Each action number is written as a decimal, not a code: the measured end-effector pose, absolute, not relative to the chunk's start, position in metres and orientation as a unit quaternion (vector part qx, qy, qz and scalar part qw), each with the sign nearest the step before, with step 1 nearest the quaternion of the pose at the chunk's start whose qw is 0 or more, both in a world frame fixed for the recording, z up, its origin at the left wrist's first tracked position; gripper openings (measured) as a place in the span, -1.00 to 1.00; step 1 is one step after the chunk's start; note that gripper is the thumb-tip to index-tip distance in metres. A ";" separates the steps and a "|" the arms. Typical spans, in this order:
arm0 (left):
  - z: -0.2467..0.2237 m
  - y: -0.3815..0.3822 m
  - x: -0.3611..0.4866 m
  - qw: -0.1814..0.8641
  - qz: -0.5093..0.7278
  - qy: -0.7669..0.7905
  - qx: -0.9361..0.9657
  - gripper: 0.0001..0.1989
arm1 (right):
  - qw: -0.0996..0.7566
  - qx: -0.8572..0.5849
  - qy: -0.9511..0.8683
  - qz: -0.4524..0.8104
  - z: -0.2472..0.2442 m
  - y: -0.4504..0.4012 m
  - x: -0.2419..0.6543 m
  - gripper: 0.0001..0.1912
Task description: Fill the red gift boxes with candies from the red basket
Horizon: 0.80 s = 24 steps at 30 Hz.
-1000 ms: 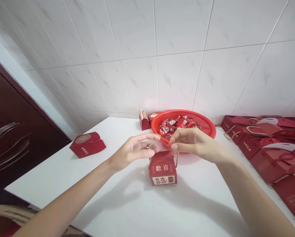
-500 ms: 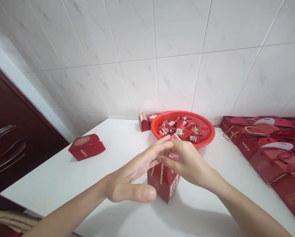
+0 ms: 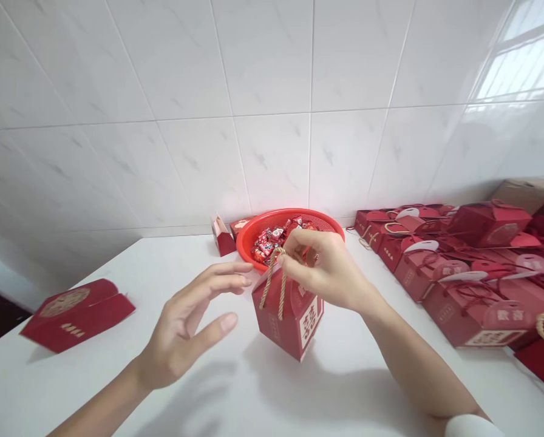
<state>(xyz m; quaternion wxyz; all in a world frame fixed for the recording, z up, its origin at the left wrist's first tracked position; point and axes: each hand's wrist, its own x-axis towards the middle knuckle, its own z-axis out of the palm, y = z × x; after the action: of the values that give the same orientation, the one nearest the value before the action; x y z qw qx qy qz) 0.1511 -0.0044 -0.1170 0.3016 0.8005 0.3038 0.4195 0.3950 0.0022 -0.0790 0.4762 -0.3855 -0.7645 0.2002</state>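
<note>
A red gift box (image 3: 278,321) with a twisted gold rope handle and a cream character panel hangs slightly tilted over the white table. My right hand (image 3: 320,264) pinches it at the top, by the rope handle; part of the box top is behind the fingers. To the left of the box, my left hand (image 3: 194,321) is open, thumb and fingers apart, touching nothing. Just behind the box stands a red plastic basket (image 3: 294,212) with red-wrapped candies (image 3: 267,240) in it, partly covered by my right hand.
Many red gift boxes (image 3: 454,303) crowd the table's right side. A red box (image 3: 78,315) with its flap up lies at the left. Small red boxes (image 3: 224,237) stand by the tiled wall (image 3: 272,145). A cardboard box (image 3: 522,194) sits far right.
My left hand has come away from the box handle and moved left. My right hand has lifted the box slightly. The view has turned right, showing more boxes.
</note>
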 end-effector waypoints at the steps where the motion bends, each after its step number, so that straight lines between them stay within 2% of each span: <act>1: -0.120 0.001 0.150 0.290 0.422 0.317 0.798 -0.77 | 0.497 -0.389 -0.749 0.201 -0.075 0.002 0.401 -0.83; 5: -0.135 0.020 0.149 0.286 0.375 0.388 0.792 -0.75 | 0.560 -0.396 -0.698 0.210 -0.058 0.005 0.431 -0.82; 10: -0.149 0.026 0.156 0.289 0.287 0.394 0.824 -0.75 | 0.570 -0.419 -0.684 0.180 -0.025 0.019 0.486 -0.86; 19: -0.157 0.030 0.153 0.234 0.190 0.351 0.887 -0.80 | 0.551 -0.605 -0.574 -0.024 0.029 -0.007 0.593 -0.91; 24: -0.161 0.033 0.151 0.226 0.182 0.348 0.892 -0.82 | 0.545 -0.697 -0.448 -0.128 0.033 -0.022 0.645 -0.87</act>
<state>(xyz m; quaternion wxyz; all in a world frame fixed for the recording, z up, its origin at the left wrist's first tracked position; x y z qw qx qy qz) 0.1515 0.0331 -0.1614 0.2257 0.8916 0.3476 0.1823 0.6450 -0.0222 0.0326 0.5454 -0.6969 -0.4479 -0.1276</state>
